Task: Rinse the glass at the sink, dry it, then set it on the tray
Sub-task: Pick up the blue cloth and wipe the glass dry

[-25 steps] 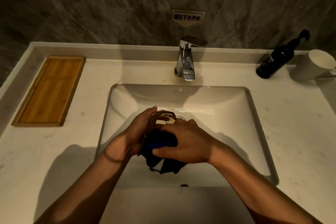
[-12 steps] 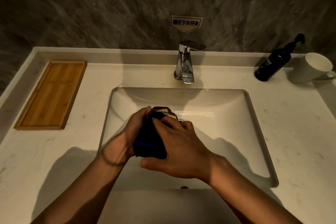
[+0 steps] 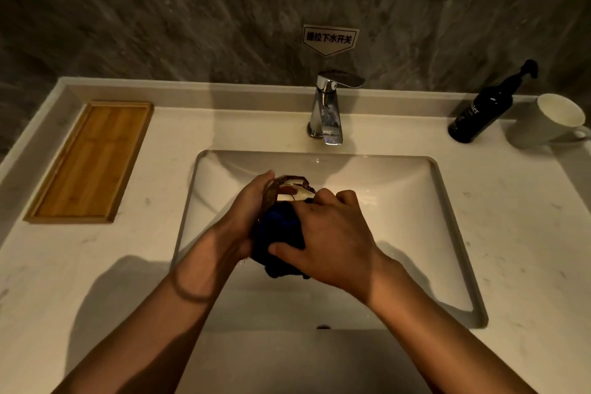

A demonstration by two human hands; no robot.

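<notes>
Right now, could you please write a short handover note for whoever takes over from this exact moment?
Left hand: its grip holds the glass over the sink.
Right hand: presses a dark blue cloth against the glass.
Wooden tray: on the counter, left of the sink, nothing on it.
Faucet: no water visibly running.
Done: rinsing appears finished; drying is under way.
Left: finish drying, then set the glass on the tray.

Dim, warm light falls from above, throwing arm shadows across the counter and glinting off the tap. Wide-angle distortion bows the frame's edges; focus holds sharp throughout.
</notes>
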